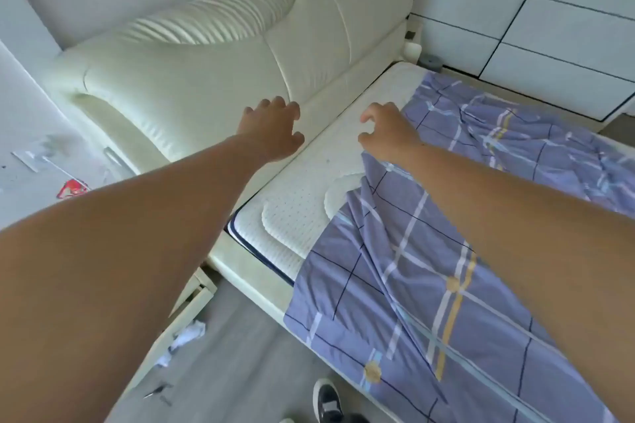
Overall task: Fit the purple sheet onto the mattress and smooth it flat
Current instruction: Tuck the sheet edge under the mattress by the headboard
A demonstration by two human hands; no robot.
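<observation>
Both bare arms reach forward, the left hand (275, 129) and the right hand (388, 134) empty, fingers loosely curled.

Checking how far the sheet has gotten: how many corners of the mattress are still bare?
1 in view: the mattress corner nearest the headboard, on the floor side, lies uncovered beyond the purple sheet. The other corners are out of view or unclear.

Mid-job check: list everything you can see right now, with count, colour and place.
Purple plaid sheet: one, rumpled over the mattress, short of the head end.
White quilted mattress: one, head strip bare.
Cream padded headboard: one, behind the mattress.
White panelled cabinet: one, far right.
Crumpled white scraps: a few, on the grey floor.
Black shoe: one, bottom edge.
Left hand: open, by the headboard.
Right hand: open, over the sheet's edge.
</observation>
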